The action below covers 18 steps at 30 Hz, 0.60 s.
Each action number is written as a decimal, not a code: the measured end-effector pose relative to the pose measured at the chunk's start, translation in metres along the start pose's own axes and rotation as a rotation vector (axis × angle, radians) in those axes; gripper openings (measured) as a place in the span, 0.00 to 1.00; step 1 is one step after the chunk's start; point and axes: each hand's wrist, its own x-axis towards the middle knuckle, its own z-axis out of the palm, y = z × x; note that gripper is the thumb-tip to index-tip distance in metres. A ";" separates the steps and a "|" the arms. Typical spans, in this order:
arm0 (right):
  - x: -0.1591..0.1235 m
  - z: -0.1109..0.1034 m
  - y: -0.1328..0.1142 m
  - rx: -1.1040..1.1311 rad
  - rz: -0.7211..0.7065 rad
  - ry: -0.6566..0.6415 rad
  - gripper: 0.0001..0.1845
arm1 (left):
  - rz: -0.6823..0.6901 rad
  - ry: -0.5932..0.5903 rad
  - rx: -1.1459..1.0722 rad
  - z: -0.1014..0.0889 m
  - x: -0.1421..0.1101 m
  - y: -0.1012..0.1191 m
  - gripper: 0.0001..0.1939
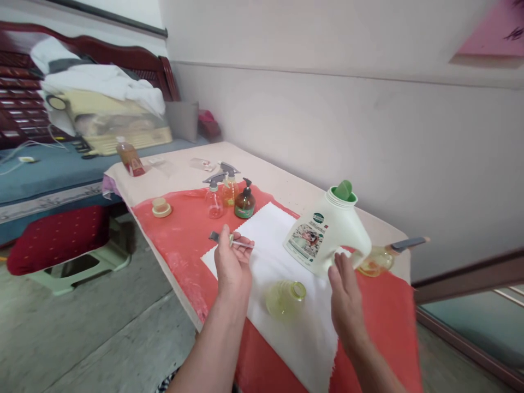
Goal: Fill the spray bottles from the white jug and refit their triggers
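Note:
My left hand is closed around a grey trigger spray head; its thin pale tube reaches across my fingers to the right. My right hand, fingers stretched out, is beside the handle of a large pale green detergent jug. Whether it touches the jug I cannot tell. The jug stands uncapped, a green spout showing in its mouth. Between my hands a small yellow-green clear bottle, slightly blurred, leans or lies with its open mouth to the right. Beneath it spreads a white cloth.
Two spray bottles and a brown pump bottle stand on the red sheet. A beige cap lies left. A spray bottle lies right of the jug. A drink bottle stands at the far left corner, near a red-topped stool.

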 end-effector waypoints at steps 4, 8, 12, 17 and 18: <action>-0.052 -0.011 0.011 0.088 -0.031 -0.192 0.35 | 0.063 -0.077 0.012 0.002 -0.008 0.000 0.17; -0.069 -0.008 0.020 -0.035 -0.047 -0.401 0.46 | 0.183 -0.177 0.089 0.005 -0.018 -0.003 0.17; -0.069 0.008 0.028 -0.086 -0.026 -0.454 0.49 | 0.416 -0.322 0.321 0.005 -0.031 -0.009 0.14; -0.069 0.028 0.029 -0.035 -0.055 -0.472 0.47 | 0.592 -0.510 0.632 0.000 -0.052 -0.020 0.13; -0.068 0.029 0.028 -0.029 -0.066 -0.470 0.46 | 0.582 -0.535 0.681 -0.001 -0.055 -0.022 0.12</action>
